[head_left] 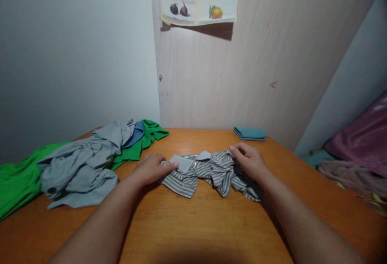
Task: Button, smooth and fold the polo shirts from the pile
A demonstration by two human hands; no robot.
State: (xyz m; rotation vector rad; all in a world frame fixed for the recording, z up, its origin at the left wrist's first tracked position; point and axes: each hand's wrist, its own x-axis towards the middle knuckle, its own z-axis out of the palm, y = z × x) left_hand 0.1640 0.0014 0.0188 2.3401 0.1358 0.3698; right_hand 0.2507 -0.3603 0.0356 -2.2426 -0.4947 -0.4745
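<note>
A grey-and-white striped shirt (204, 170) with a plain pale collar lies crumpled on the wooden table (196, 231) in front of me. Its collar is toward the far side, with a button showing near the middle. My left hand (152, 169) grips the shirt's left end, the thumb on top beside the collar and the other fingers hidden behind the cloth. At the right end, my right hand (248, 159) pinches the striped fabric between thumb and fingers. Loose folds hang together below that hand.
Left on the table is a heap of grey cloth (87, 159), green cloth (18, 179) and a bit of blue cloth (134, 135). A folded teal cloth (250, 133) lies at the back right. A wall with a fruit poster (198, 4) stands behind; pink fabric (363, 135) is beyond the right edge.
</note>
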